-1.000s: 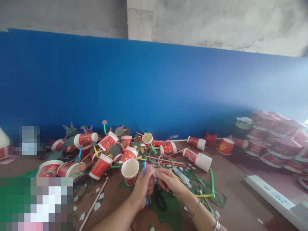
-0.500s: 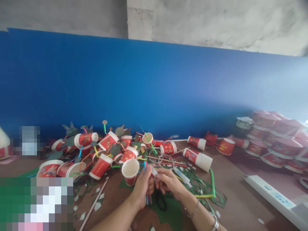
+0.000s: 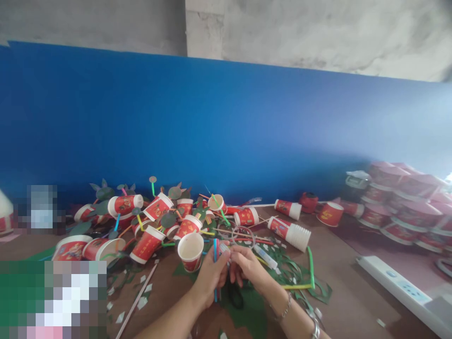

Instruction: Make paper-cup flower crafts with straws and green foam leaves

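My left hand [image 3: 214, 270] is closed around a small bunch of drinking straws [image 3: 215, 249], a blue one and a pinkish one among them, held upright. A pale, see-through piece [image 3: 223, 248] shows by the left thumb; its kind is unclear. My right hand [image 3: 244, 264] meets the left one, its fingertips pinched together at that pale piece. What lies between those fingers is too small to name. Just left of the hands stands a red-and-white paper cup [image 3: 190, 252], its mouth facing me. Beneath the hands are a black loop [image 3: 235, 296] and green paper [image 3: 252, 313].
Several red paper cups [image 3: 150, 244] with straws and paper discs are heaped at the left. Nested cups [image 3: 289, 233] lie to the right, near a syringe-like tube [image 3: 267, 257] and green scraps. A white power strip [image 3: 395, 282] and stacked cups [image 3: 406, 207] occupy the far right.
My left thumb and the right fingertips have shifted slightly around the pale piece, which now shows less. The straws stay in my left hand. The view has moved a little.
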{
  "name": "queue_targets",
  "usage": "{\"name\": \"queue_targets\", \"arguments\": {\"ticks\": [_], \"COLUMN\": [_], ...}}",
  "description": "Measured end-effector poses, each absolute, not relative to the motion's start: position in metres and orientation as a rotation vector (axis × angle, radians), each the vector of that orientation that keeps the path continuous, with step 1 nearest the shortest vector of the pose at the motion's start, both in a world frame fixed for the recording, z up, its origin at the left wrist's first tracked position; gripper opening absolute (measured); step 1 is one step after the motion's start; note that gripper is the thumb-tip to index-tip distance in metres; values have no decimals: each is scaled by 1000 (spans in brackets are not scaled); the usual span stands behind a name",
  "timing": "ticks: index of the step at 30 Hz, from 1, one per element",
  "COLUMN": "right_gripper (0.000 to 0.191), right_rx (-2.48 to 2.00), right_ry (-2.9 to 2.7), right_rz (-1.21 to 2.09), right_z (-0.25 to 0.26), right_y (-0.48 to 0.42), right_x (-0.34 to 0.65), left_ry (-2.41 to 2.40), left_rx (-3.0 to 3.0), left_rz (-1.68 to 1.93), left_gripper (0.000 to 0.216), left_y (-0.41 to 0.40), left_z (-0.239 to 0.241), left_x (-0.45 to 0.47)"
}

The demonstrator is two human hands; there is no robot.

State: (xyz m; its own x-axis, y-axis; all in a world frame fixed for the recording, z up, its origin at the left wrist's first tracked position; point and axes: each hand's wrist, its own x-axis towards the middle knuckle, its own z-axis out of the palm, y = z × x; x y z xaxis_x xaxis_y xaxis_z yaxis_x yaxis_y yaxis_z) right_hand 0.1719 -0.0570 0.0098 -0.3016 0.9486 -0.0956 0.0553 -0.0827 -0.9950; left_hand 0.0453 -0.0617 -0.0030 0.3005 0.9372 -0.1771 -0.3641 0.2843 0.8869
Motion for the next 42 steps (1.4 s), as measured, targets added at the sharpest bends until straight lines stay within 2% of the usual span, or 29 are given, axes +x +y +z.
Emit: {"name": "queue_targets", "arguments": {"ticks": [10,21,42], "right_gripper": [35,27,37], "right_rx": [-1017,-1084,-1024], "right_ry": [-1385,-1399,-1379], "right_rz": [1582,1530,1560], "right_z": [10,10,11], "right_y": [-58,-59,-60], "right_x": [173,172,172], "left_ry": [844,756,762], "left_rx": [729,760,721], "left_rz": [1020,1053,1023], "left_gripper": [73,77,73], "left_y": [-63,-62,-61], "left_z": [2,-3,-6], "left_x": [46,45,43]}}
